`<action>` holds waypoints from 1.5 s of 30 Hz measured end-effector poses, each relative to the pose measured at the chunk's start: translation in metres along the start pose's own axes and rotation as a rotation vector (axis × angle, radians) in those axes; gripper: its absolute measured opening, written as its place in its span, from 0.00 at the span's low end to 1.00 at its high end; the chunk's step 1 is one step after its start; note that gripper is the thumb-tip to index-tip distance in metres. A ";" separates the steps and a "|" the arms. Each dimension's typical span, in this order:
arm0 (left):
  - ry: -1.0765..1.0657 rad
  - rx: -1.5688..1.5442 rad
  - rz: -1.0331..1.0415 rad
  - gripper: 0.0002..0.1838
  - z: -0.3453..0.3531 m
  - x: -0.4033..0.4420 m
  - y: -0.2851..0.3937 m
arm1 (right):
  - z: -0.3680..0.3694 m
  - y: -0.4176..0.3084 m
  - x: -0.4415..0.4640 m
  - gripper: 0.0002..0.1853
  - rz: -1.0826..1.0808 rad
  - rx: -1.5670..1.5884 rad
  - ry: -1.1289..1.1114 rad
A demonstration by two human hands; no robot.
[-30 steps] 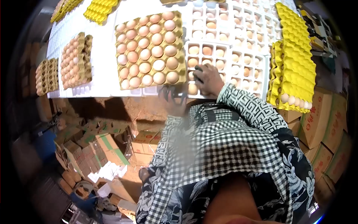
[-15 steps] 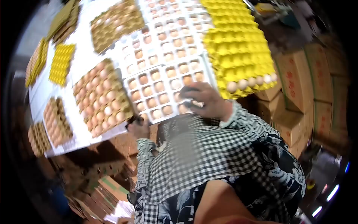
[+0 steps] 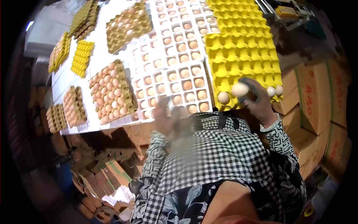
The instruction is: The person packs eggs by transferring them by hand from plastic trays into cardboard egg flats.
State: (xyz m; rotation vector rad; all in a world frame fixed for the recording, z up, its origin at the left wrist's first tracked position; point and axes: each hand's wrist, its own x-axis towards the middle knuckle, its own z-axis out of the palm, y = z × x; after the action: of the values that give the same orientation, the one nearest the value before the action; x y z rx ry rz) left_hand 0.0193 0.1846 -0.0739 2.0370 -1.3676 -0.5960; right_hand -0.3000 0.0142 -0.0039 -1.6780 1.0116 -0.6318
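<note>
My right hand (image 3: 259, 104) is closed on a pale egg (image 3: 239, 89), gripped between dark-covered fingertips just above the front row of the yellow egg tray (image 3: 238, 67). In that row a browner egg (image 3: 223, 98) sits to the left, and two paler eggs (image 3: 275, 90) show right of my hand. Smeared by motion, my left hand (image 3: 164, 117) hovers at the front edge of the white egg tray (image 3: 208, 99); its fingers cannot be made out. Brown eggs fill most visible square cells of that tray, and my left hand hides some cells.
More white trays of eggs extend behind. On the left of the white table (image 3: 80, 100) lie a brown pulp tray of eggs (image 3: 112, 91), smaller egg stacks and a yellow tray (image 3: 82, 58). Cardboard boxes (image 3: 313, 97) are stacked on the right; flattened cartons (image 3: 112, 175) lie below left.
My right hand has moved right, from the white tray to the yellow tray's front row, and now holds an egg there. My left hand has shifted right along the white tray's front edge.
</note>
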 end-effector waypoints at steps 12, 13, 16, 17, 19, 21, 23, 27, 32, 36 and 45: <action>-0.350 -0.039 0.461 0.42 0.046 0.016 0.014 | 0.242 0.000 0.267 0.29 -0.397 -0.479 -0.140; -0.292 -0.061 0.414 0.42 0.030 0.016 0.000 | 0.258 0.007 0.273 0.31 -0.378 -0.506 -0.176; -0.125 -0.017 0.256 0.40 -0.034 0.006 -0.052 | 0.297 0.041 0.282 0.29 -0.254 -0.878 -0.248; -0.016 -0.020 0.127 0.37 -0.068 0.002 -0.058 | 0.306 0.047 0.281 0.31 -0.198 -0.821 -0.172; 0.386 -0.217 -0.035 0.27 -0.116 -0.002 -0.110 | 0.310 0.023 0.261 0.27 -0.255 -0.667 0.024; 0.660 0.107 -0.185 0.22 -0.190 -0.001 -0.159 | 0.323 -0.004 0.235 0.26 -0.233 -0.469 0.095; 0.621 0.226 -0.391 0.26 -0.243 -0.001 -0.259 | 0.359 -0.010 0.214 0.25 0.017 0.016 -0.149; 0.163 -0.340 -0.538 0.31 -0.280 0.014 -0.372 | 0.433 -0.012 0.186 0.37 0.193 0.344 -0.672; 0.111 -0.586 -0.487 0.27 -0.288 0.041 -0.311 | 0.469 -0.042 0.180 0.41 0.411 0.310 -0.499; 0.289 -0.224 -0.105 0.18 -0.286 0.030 -0.324 | 0.478 -0.060 0.169 0.42 0.361 0.186 -0.340; 0.273 -0.034 -0.122 0.16 -0.383 0.009 -0.364 | 0.556 -0.121 0.164 0.47 0.303 0.324 -0.428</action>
State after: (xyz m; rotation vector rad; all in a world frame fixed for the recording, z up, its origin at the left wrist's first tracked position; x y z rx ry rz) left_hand 0.5142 0.3690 -0.0552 2.0960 -1.0740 -0.3724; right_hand 0.2673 0.1641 -0.0850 -1.2679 0.7814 -0.2062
